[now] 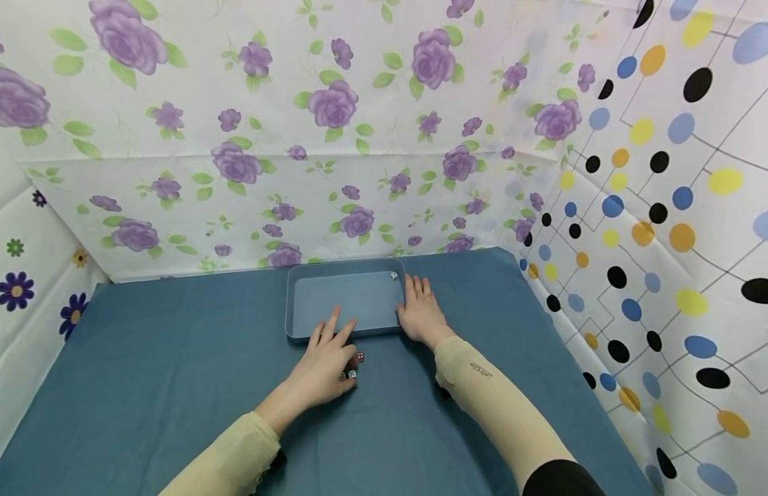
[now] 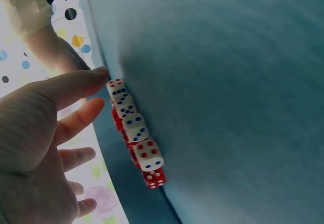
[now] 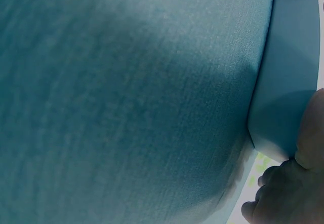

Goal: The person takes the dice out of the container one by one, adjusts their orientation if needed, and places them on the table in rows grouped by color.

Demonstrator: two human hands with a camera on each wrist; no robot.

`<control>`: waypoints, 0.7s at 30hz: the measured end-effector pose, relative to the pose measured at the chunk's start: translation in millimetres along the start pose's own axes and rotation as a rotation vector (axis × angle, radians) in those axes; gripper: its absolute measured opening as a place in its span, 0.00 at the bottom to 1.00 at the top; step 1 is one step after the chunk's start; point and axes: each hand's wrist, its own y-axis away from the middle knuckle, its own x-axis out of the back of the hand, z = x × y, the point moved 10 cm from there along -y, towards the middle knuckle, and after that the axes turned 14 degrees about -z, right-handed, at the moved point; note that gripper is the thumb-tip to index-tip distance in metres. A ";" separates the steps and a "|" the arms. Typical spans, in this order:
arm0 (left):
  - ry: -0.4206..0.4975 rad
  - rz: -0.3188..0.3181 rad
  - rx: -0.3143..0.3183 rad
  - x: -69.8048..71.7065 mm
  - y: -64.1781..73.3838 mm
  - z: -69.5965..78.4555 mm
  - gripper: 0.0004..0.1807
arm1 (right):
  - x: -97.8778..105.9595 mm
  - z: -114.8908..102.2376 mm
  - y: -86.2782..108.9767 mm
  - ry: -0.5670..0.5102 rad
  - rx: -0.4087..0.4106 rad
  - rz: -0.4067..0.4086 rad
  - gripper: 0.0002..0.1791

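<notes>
My left hand [image 1: 324, 365] is over the front edge of a shallow blue-grey tray [image 1: 340, 333], its fingers spread. Just by its thumb and index finger are several dice on the cloth, among them a white die [image 1: 352, 374] and a red die [image 1: 361, 357]. In the left wrist view the white dice [image 2: 135, 127] line up close against red dice [image 2: 154, 178]; the thumb tip [image 2: 101, 73] is close to the end die, contact unclear. My right hand [image 1: 422, 313] rests against the tray's right side with straight fingers. One small white die [image 1: 394, 275] lies in the tray's far right corner.
A blue cloth [image 1: 191, 358] covers the table around the tray. Behind it hangs a flowered sheet [image 1: 359, 138], and a dotted sheet [image 1: 662, 275] closes off the right side. Another flowered sheet [image 1: 24, 331] stands on the left.
</notes>
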 end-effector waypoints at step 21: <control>0.226 -0.007 0.088 46.7 -62.2 -24.0 0.15 | 5.7 -4.7 7.2 0.012 -0.019 -0.012 0.42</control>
